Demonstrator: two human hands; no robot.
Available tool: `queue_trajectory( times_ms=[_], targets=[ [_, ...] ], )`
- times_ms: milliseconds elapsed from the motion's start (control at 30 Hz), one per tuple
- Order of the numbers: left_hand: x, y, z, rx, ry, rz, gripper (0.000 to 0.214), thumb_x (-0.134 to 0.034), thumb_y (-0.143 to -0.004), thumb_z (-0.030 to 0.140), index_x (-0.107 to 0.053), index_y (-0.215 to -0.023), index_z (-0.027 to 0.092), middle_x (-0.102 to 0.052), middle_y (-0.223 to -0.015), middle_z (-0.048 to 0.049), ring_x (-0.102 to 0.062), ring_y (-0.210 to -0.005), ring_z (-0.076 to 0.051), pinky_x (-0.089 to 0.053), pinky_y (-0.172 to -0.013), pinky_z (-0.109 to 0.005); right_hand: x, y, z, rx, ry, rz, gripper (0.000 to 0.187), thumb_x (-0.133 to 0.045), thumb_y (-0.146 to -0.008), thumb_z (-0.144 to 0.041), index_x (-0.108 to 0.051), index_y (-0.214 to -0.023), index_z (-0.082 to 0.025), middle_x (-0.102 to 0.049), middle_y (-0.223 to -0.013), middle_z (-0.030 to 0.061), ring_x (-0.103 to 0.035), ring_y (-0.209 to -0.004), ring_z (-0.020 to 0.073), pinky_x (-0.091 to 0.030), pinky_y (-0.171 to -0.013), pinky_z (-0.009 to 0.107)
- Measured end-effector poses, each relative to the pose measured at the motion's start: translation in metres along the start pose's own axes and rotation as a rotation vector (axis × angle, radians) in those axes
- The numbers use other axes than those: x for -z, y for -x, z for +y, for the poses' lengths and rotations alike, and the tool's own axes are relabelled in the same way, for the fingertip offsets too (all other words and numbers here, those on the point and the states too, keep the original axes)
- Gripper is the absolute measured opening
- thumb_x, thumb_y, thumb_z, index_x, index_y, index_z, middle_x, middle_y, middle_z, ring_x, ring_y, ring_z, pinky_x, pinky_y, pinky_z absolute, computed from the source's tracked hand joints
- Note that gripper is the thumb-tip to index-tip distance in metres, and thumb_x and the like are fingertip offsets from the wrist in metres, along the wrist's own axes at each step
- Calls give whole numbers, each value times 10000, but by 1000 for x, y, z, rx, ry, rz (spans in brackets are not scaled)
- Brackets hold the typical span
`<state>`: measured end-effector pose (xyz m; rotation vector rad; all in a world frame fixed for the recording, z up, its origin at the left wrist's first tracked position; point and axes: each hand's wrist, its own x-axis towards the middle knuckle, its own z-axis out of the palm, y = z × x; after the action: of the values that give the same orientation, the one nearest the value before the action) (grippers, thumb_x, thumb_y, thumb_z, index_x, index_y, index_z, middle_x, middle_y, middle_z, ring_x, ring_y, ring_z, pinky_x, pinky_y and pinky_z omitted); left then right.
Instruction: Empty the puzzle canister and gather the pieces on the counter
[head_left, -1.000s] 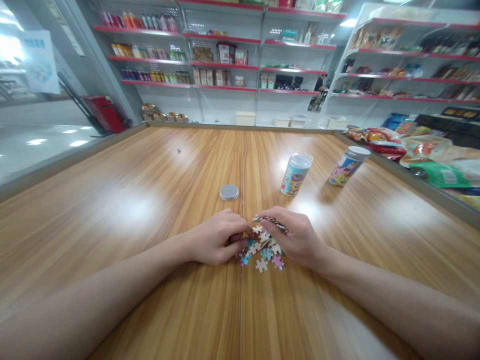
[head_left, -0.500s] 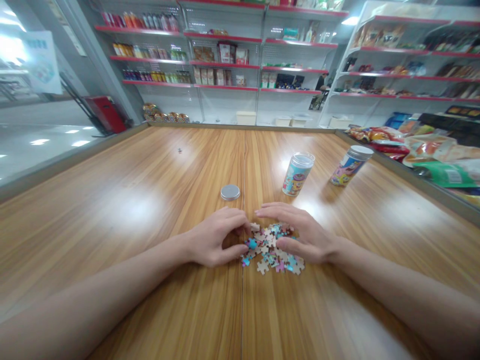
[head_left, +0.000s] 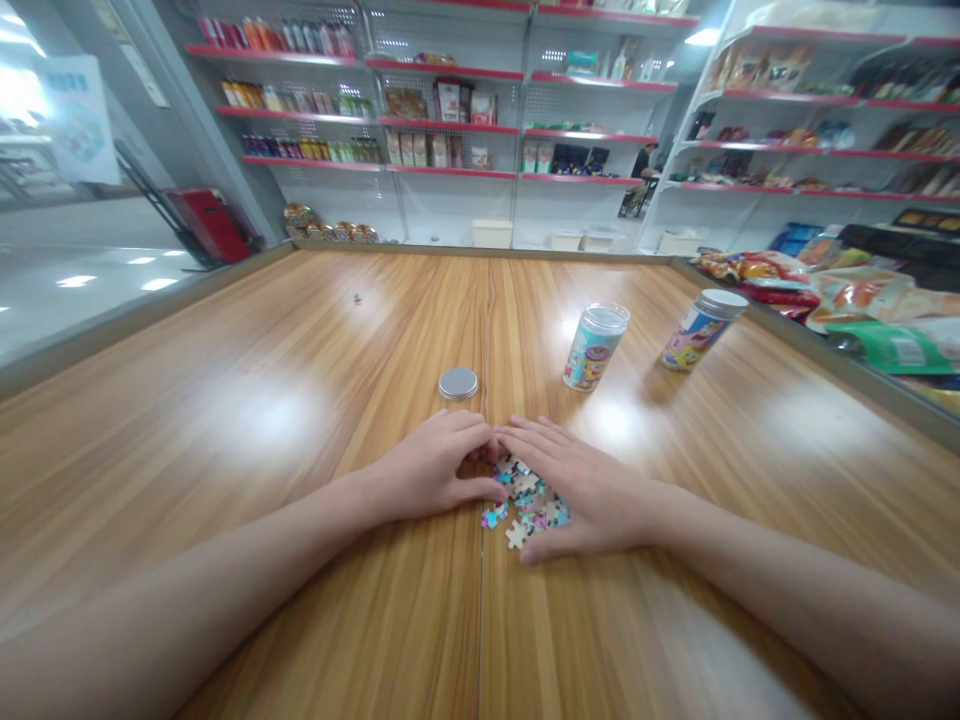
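A small heap of jigsaw puzzle pieces (head_left: 529, 497), some bare wood-coloured and some blue or pink, lies on the wooden table between my hands. My left hand (head_left: 442, 460) borders the heap on the left, thumb and curled fingers apart, with nothing visible in its grasp. Along the right side of the pieces rests my right hand (head_left: 581, 490), fingers stretched out and thumb spread toward me, covering part of the heap. The fingertips of both hands meet or nearly meet at the far side. Just beyond them lies a round silver lid (head_left: 458, 383).
A lidless clear-topped printed can (head_left: 595, 348) stands right of centre. Farther right is a second can (head_left: 701, 331) with a silver lid. Bagged goods (head_left: 862, 300) line the right edge. A tiny object (head_left: 357, 298) lies far left; stocked shelves stand behind.
My right hand has come down and nearer, spreading along the right side of the pieces. The heap has been pushed left and narrowed. My left hand has barely moved.
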<state>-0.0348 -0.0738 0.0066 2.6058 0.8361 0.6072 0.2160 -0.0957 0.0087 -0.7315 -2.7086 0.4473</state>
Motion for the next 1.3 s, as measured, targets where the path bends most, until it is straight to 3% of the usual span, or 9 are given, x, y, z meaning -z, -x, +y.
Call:
queue_trajectory(
  times_ms=[200, 367, 567, 767, 967, 1300],
  targets=[
    [-3, -2, 2, 174, -120, 113, 486, -713, -791, 634, -617, -899, 170, -622, -798, -25, -559, -721, -177, -407, -660, -295, -8, -7, -10, -42, -7, 102, 853, -707, -825, -594, -427, -1467, -107, -493, -1443, 229, -433, -1378, 350, -390, -1141, 541],
    [-2, -2, 2, 102, -66, 83, 498, -670, -817, 659, -629, -875, 166, -597, -752, -14, -543, -714, -163, -392, -670, -285, -9, -8, -13, -63, -30, 164, 680, -737, -820, -542, -540, -1342, -153, -571, -1304, 172, -507, -1248, 321, -461, -1063, 509],
    [8, 1, -2, -14, -4, -48, 669, -777, -620, 735, -605, -909, 156, -572, -822, -25, -504, -754, -180, -383, -683, -295, -12, -7, -17, -106, 28, 223, 651, -712, -837, -532, -525, -1328, -146, -577, -1235, 148, -502, -1160, 310, -462, -1022, 501],
    [7, 0, -5, 3, 45, -51, 508, -748, -771, 609, -645, -954, 147, -595, -838, -33, -522, -790, -181, -400, -720, -301, -12, -6, -21, -173, 80, 207, 584, -703, -827, -532, -553, -1249, -157, -562, -1191, 145, -498, -1118, 317, -458, -988, 520],
    [-2, -1, -4, -15, 56, -4, 372, -759, -814, 505, -648, -830, 150, -613, -780, -17, -549, -751, -158, -398, -710, -284, -13, -8, -20, -182, 116, 174, 449, -657, -864, -516, -569, -1126, -162, -570, -1070, 116, -530, -1016, 291, -475, -915, 486],
    [-7, -1, -1, -60, 2, -18, 171, -682, -895, 304, -604, -837, 163, -619, -790, -17, -564, -774, -167, -400, -714, -290, -12, -10, -18, -160, 172, 143, 315, -598, -897, -473, -560, -991, -176, -577, -949, 74, -552, -881, 235, -465, -785, 381]
  ],
)
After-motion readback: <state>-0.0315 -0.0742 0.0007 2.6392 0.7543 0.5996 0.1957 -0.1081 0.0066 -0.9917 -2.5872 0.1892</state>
